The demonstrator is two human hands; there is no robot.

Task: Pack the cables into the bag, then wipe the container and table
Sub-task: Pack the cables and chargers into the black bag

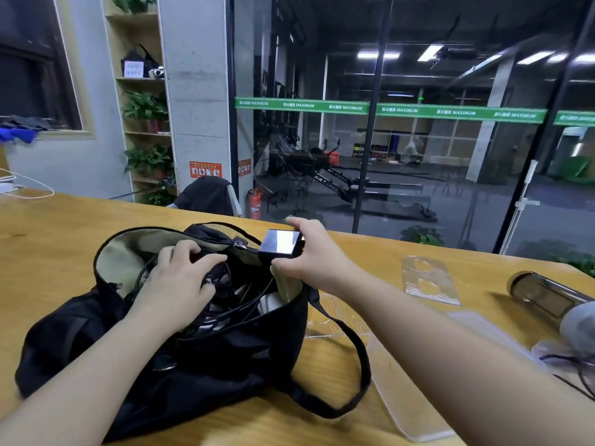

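A black bag (161,365) with a beige lining lies open on the wooden table (58,239). Black cables (231,312) fill its mouth. My left hand (180,281) reaches into the opening and presses down on the cables, fingers curled around them. My right hand (309,252) holds a small dark device with a shiny screen (279,242) just above the bag's far rim. A clear plastic container (341,317) sits right behind the bag, partly hidden by the strap (360,358).
A clear lid (428,280) lies to the right, and a flat clear tray (405,391) near the front edge. A dark bottle (544,296) lies on its side at far right beside a grey object and a thin cable (576,371). White cables (19,185) sit at far left.
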